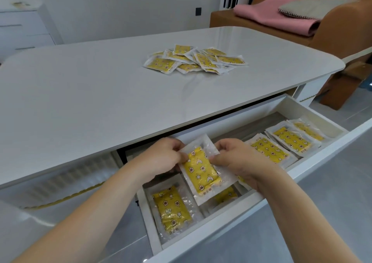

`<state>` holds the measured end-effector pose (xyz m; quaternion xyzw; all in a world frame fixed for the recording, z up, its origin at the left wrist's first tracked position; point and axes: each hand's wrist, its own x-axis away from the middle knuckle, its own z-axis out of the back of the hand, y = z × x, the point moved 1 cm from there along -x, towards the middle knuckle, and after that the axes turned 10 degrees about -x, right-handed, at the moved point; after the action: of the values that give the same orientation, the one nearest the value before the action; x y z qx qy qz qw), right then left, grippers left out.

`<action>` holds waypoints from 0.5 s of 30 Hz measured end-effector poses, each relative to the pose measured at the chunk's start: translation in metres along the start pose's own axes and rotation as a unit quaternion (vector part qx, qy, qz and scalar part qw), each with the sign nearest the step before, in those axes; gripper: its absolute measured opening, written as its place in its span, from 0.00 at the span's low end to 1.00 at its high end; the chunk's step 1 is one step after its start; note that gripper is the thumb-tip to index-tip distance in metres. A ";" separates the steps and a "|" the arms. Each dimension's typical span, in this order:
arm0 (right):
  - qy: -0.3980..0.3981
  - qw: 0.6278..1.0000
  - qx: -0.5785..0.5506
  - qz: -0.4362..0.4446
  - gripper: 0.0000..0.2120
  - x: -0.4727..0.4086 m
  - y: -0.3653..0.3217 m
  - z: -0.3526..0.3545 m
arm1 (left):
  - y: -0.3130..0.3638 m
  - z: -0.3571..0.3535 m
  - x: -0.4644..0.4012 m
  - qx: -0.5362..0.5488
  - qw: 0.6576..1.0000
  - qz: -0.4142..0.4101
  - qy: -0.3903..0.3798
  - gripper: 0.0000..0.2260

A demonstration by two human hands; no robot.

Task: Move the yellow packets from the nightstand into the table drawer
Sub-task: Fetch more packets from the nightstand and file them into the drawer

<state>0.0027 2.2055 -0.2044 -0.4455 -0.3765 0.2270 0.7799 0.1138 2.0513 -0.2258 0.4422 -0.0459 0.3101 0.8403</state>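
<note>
Both your left hand and right hand pinch one yellow packet over the drawer, long axis running away from you; the slot beneath looks free, though partly hidden.

Nothing readable here: the held yellow packet shows only stars, moons and flower faces, and tiny marks along its bottom edge are too small to read.
</note>
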 end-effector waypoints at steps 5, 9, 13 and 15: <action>-0.046 0.998 0.053 -0.002 0.05 0.004 0.003 -0.017 | -0.008 0.019 0.009 -0.182 0.980 0.014 -0.077 0.05; -0.078 0.994 0.074 -0.018 0.11 0.005 0.005 -0.024 | -0.013 0.022 0.015 -0.349 0.930 0.026 -0.110 0.07; -0.026 0.990 0.136 0.019 0.10 0.003 0.007 -0.023 | -0.017 0.014 0.016 -0.430 0.896 0.037 -0.102 0.08; 0.011 0.985 0.160 0.056 0.09 0.004 0.005 -0.022 | -0.018 0.008 0.016 -0.473 0.877 0.032 -0.074 0.09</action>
<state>0.0219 2.1995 -0.2144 -0.3376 -0.3015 0.3226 0.8313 0.1387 2.0457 -0.2286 0.0116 -0.2638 0.2445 0.9330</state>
